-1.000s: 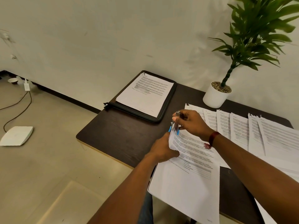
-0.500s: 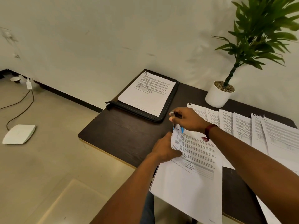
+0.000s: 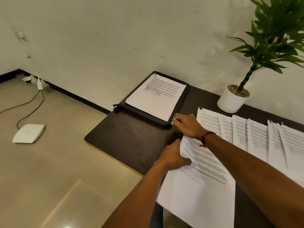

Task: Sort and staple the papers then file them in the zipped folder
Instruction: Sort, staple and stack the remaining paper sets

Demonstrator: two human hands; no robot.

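**While both hands meet at the sheaf's top corner**

As I watch the head feed, the left hand [image 3: 174, 157] has its grip clamped on the left edge of a sheaf of papers [image 3: 205, 186], with the thumb lying on the printed page just below the sheaf's upper corner. The sheaf lies at the near edge of the tabletop [image 3: 131, 142], and its lower part hangs over toward the camera. At that upper corner sits the right hand [image 3: 189, 127], fingers curled under. I cannot tell whether its grip holds anything. A red wristband [image 3: 206, 137] circles that wrist.

The zipped folder [image 3: 144, 116] lies flat at the tabletop's far left corner, just beside the right knuckles, with a stack of printed pages [image 3: 156, 94] on it. More papers [image 3: 256, 137] fan out in a row to the right, near a potted plant [image 3: 230, 101].
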